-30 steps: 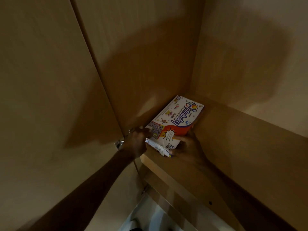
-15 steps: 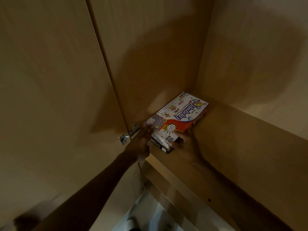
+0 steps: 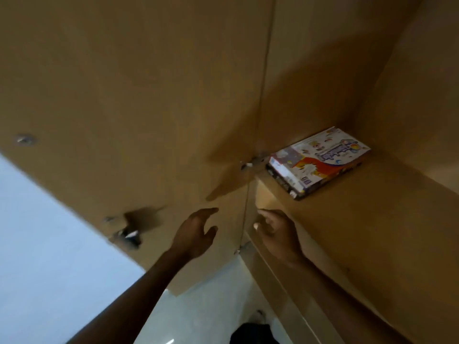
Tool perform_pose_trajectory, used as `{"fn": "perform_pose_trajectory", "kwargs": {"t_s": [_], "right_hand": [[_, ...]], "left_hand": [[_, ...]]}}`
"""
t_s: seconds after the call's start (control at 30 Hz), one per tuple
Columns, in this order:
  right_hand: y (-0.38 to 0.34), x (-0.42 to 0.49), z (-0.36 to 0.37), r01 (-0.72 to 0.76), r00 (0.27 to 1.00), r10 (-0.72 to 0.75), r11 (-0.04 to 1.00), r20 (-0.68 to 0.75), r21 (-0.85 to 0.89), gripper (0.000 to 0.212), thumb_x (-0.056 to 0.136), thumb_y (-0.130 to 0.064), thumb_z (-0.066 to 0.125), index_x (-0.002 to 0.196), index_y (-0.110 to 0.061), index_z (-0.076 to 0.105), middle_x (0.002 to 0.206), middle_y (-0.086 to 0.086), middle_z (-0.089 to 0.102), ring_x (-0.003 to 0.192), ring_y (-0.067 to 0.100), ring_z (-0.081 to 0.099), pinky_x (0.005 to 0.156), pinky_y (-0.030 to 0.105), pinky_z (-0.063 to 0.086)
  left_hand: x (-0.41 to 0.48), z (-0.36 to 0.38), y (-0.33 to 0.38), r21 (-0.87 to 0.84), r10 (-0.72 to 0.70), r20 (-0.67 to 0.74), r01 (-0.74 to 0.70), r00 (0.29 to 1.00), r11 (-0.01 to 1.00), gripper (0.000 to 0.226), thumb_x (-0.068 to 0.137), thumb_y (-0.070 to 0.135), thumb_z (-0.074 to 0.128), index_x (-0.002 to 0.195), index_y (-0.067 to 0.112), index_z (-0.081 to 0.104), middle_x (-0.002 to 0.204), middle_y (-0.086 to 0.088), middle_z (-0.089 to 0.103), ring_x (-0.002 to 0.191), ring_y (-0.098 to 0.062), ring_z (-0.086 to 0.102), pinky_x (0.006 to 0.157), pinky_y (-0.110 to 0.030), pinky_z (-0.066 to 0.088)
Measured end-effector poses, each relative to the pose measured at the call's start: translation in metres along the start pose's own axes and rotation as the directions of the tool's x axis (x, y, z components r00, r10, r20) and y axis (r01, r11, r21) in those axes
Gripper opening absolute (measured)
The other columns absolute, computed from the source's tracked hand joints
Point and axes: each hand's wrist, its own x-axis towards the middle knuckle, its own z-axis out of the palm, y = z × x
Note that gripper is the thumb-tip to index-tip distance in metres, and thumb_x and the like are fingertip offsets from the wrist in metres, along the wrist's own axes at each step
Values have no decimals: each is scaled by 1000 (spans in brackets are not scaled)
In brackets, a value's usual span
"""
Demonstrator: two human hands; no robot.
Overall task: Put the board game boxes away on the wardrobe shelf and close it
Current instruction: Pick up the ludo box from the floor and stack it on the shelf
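Both hands hang empty in front of the open wardrobe. The left hand [image 3: 196, 234] is spread, fingers apart and slightly curled, thumb out to its right, gripping nothing; it sits in front of the lower part of the open door [image 3: 124, 108]. The right hand [image 3: 275, 232] is just beside it, across the narrow gap where the door meets the wardrobe body, its fingers loosely parted and bent, also empty, held at the front edge of the shelf [image 3: 347, 219]. Whether its fingertips touch that edge cannot be told through the blur.

The board game box [image 3: 320, 161] lies flat on the shelf, well beyond the right hand and up to its right, pushed into the back left corner. Its long side runs along the inner left wall and its far end sits near the back panel. The lid is white with a red and orange band and blurred lettering; a darker edge below the lid suggests a second box under it, though that is not clear. No hand touches it.

Between the left hand and the box, a metal hinge [image 3: 253, 163] shows where the door joins the wardrobe. To the left of the left hand, another metal fitting [image 3: 128, 234] sits near the door's lower edge, smeared by motion. Below both hands a pale floor [image 3: 206, 306] is visible.
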Motion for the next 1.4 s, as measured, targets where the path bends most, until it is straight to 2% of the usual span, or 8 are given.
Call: {"fn": "perform_pose_trajectory", "kwargs": {"t_s": [0.2,0.37,0.53,0.7,0.8,0.97,1.23,1.4], "right_hand": [[-77,-69,90,78,954,-80,997,288,21,40,85,-28,68,124,-20,62,117,-2,63,99,13,63,85,32,54],[-152,-162,186,184,811,-215,977,544,111,39,81,-24,70,120,-20,65,105,-3,67,90,14,64,87,37,54],[-229,-260,266,352,541,-368,916,756,194,38,83,-28,68,120,-26,63,104,-9,65,92,7,62,86,27,52],[-300,-380,333,479,168,-467,808,868,342,39,83,-28,67,122,-26,63,103,-8,64,91,8,63,83,26,53],[-333,-463,367,530,-82,-471,725,878,439,37,83,-25,68,120,-25,65,98,-8,64,87,9,63,81,29,54],[-370,-591,405,558,-408,-422,587,809,587,38,82,-29,69,120,-26,64,98,-9,64,86,8,63,81,27,54],[-420,-816,429,442,-793,-259,378,552,813,39,83,-28,70,121,-21,65,100,-5,69,86,7,64,83,28,54],[-434,-955,407,276,-943,-107,279,316,920,37,84,-24,70,120,-20,66,101,-3,68,85,10,64,81,29,54]], "left_hand": [[-154,-32,-68,-111,-254,-134,241,958,964,48,91,28,57,138,28,47,141,9,52,128,-11,50,102,-30,44],[-327,-49,-132,-285,-544,-273,473,794,834,44,90,26,59,133,30,51,132,15,55,121,-6,52,97,-25,41],[-496,-53,-157,-495,-792,-383,618,475,611,43,88,25,61,130,29,55,124,11,61,112,-8,57,93,-30,46],[-649,-41,-143,-679,-902,-427,637,60,364,41,88,22,64,129,23,58,125,7,62,110,-9,58,97,-33,48],[-729,-22,-125,-775,-897,-403,590,-185,226,41,88,23,63,129,25,57,125,8,61,111,-8,57,98,-34,49],[-832,6,-96,-898,-834,-278,438,-477,49,41,89,21,61,130,25,56,126,8,60,112,-7,56,95,-27,45],[-983,32,-40,-979,-602,-98,185,-793,-85,41,88,25,61,129,26,56,125,7,62,113,-7,57,97,-32,49],[-1052,66,11,-995,-368,76,-48,-927,-86,42,87,29,60,129,31,55,122,9,63,112,-5,57,97,-35,50]]}}
